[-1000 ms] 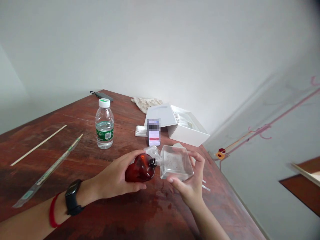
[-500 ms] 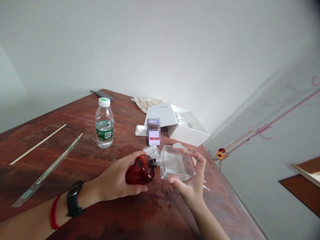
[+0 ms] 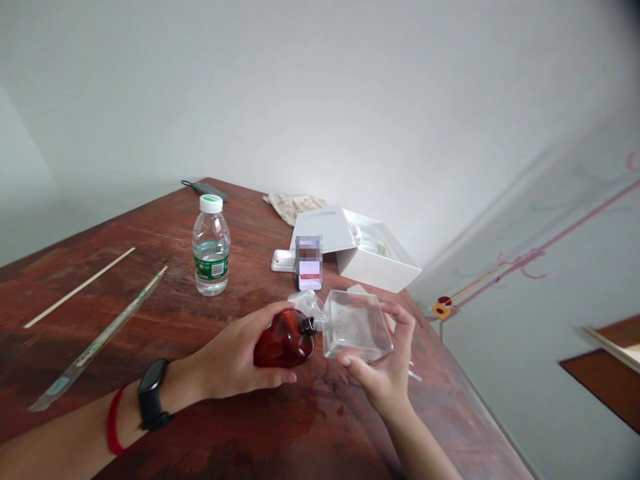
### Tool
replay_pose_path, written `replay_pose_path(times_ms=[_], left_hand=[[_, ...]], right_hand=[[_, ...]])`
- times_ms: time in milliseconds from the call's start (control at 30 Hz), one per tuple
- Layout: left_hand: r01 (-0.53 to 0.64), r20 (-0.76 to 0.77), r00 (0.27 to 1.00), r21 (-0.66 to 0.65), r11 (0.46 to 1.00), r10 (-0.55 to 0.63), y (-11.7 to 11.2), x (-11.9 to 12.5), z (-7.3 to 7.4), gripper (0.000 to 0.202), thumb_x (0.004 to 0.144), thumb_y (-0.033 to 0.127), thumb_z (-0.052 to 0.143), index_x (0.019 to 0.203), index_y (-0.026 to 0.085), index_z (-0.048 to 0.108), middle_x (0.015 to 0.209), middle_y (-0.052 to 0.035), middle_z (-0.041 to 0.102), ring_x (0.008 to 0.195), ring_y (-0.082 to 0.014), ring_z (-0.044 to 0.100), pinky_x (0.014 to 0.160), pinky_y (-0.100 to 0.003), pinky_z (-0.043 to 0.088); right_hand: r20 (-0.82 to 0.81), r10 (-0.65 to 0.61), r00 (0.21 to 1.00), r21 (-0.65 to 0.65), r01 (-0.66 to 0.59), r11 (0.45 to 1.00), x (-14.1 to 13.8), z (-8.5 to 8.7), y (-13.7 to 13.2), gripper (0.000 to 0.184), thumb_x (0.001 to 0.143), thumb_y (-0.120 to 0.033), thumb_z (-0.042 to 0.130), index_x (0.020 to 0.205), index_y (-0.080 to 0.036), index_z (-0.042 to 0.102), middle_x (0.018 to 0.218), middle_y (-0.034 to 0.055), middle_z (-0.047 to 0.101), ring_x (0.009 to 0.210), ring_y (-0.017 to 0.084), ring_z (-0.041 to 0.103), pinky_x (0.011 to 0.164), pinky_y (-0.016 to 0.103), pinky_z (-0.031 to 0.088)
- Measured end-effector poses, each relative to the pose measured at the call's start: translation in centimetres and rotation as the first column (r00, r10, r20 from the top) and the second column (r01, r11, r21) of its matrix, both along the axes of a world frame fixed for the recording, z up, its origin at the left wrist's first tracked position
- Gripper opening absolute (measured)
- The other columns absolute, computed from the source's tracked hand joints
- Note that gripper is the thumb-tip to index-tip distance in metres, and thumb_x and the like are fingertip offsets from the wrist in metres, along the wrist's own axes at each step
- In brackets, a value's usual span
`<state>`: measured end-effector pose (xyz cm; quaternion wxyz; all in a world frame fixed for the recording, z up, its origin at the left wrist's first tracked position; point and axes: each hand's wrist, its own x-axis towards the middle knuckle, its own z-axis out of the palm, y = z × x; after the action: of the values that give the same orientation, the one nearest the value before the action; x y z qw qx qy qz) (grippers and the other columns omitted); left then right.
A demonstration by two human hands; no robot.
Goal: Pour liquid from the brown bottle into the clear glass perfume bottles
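Observation:
My left hand (image 3: pixel 230 357) is wrapped round a dark red-brown bottle (image 3: pixel 284 339) lying on its side, its black neck (image 3: pixel 309 327) pointing right. My right hand (image 3: pixel 383 370) grips a clear square bottle (image 3: pixel 356 325), also tilted sideways, its neck meeting the brown bottle's neck. Small specks show inside the clear bottle. Both bottles hover just above the red-brown wooden table (image 3: pixel 210 427). A black watch (image 3: pixel 153 393) and a red band (image 3: pixel 113 427) sit on my left wrist.
A water bottle with a green label (image 3: pixel 211 246) stands behind my left hand. Two long thin sticks (image 3: pixel 80 287) (image 3: pixel 100 343) lie at the left. A phone (image 3: pixel 309 263), an open white box (image 3: pixel 367 252), a cloth (image 3: pixel 293 205) and a dark pouch (image 3: pixel 210 191) sit further back. The table's edge runs along the right.
Both hands and the two bottles have shifted very slightly right; the neck-to-neck hold is unchanged.

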<state>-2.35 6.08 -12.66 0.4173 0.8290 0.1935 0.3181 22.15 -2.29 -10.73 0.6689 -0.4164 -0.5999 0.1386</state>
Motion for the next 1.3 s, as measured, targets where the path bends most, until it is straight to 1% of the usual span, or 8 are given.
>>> replay_pose_path(times_ms=[167,333,500,667,900,1033,1133,1300], left_hand=[[0.005,-0.001,1.000,-0.012,1.000,-0.005,-0.07,0.01,0.16,0.093,0.087,0.055,0.088,0.160,0.025,0.039,0.159,-0.0157,0.059,0.136,-0.0367,0.066,0.119,-0.050,0.050],[-0.001,0.000,1.000,-0.014,1.000,0.001,-0.11,0.04,0.21,0.093,0.086,0.056,0.088,0.159,0.024,0.041,0.157,-0.0160,0.060,0.135,-0.0374,0.066,0.120,-0.051,0.049],[-0.005,0.000,1.000,-0.027,1.000,0.005,-0.14,0.03,0.13,0.093,0.085,0.056,0.088,0.159,0.024,0.041,0.154,-0.0166,0.063,0.133,-0.0380,0.067,0.117,-0.052,0.052],[-0.003,0.014,1.000,-0.020,1.000,0.003,-0.15,0.03,0.20,0.092,0.085,0.056,0.089,0.157,0.024,0.043,0.155,-0.0160,0.062,0.134,-0.0381,0.067,0.120,-0.053,0.049],[0.004,0.015,1.000,-0.008,1.000,-0.004,-0.13,0.08,0.22,0.092,0.085,0.057,0.088,0.157,0.023,0.043,0.155,-0.0158,0.062,0.133,-0.0380,0.067,0.119,-0.052,0.050],[-0.009,0.006,1.000,-0.007,1.000,0.009,-0.21,0.14,0.20,0.093,0.084,0.059,0.088,0.157,0.023,0.043,0.154,-0.0158,0.063,0.132,-0.0381,0.068,0.119,-0.052,0.051],[-0.011,0.003,1.000,-0.005,1.000,0.011,-0.25,0.16,0.18,0.095,0.084,0.059,0.088,0.158,0.023,0.042,0.153,-0.0158,0.064,0.132,-0.0383,0.068,0.118,-0.053,0.051],[-0.026,0.011,1.000,-0.004,1.000,0.026,-0.31,0.16,0.15,0.093,0.083,0.060,0.088,0.157,0.024,0.045,0.149,-0.0155,0.067,0.130,-0.0387,0.069,0.118,-0.055,0.052]], right_hand=[[0.005,-0.009,1.000,0.007,0.009,1.000,0.04,0.01,-0.02,0.075,0.074,-0.046,0.096,0.129,-0.030,0.048,0.125,0.0097,0.074,0.114,0.030,0.074,0.092,0.045,0.058],[-0.001,-0.014,1.000,-0.025,0.014,1.000,0.11,0.09,-0.16,0.076,0.073,-0.046,0.096,0.129,-0.031,0.046,0.124,0.0096,0.074,0.107,0.029,0.075,0.086,0.043,0.058],[0.001,0.003,1.000,-0.014,-0.003,1.000,0.03,0.27,-0.21,0.075,0.074,-0.044,0.096,0.129,-0.031,0.047,0.128,0.0098,0.074,0.113,0.031,0.074,0.090,0.045,0.058],[0.002,-0.012,1.000,0.000,0.012,1.000,-0.03,0.08,-0.14,0.075,0.074,-0.046,0.096,0.129,-0.030,0.048,0.129,0.0104,0.073,0.117,0.032,0.073,0.094,0.047,0.058],[0.014,-0.015,1.000,0.013,0.015,1.000,0.08,0.05,-0.10,0.075,0.074,-0.046,0.096,0.129,-0.030,0.048,0.129,0.0109,0.074,0.118,0.032,0.074,0.095,0.049,0.058],[0.019,-0.040,0.999,0.015,0.040,0.999,0.11,0.18,-0.17,0.075,0.073,-0.049,0.097,0.127,-0.030,0.048,0.125,0.0109,0.074,0.115,0.032,0.074,0.093,0.049,0.058],[0.024,-0.049,0.998,0.021,0.049,0.999,0.10,0.20,-0.22,0.074,0.073,-0.049,0.096,0.126,-0.030,0.049,0.123,0.0107,0.075,0.115,0.031,0.074,0.092,0.048,0.058],[0.024,-0.066,0.998,0.018,0.066,0.998,0.12,0.14,-0.25,0.074,0.072,-0.051,0.096,0.125,-0.030,0.049,0.125,0.0115,0.075,0.115,0.032,0.075,0.092,0.050,0.059]])
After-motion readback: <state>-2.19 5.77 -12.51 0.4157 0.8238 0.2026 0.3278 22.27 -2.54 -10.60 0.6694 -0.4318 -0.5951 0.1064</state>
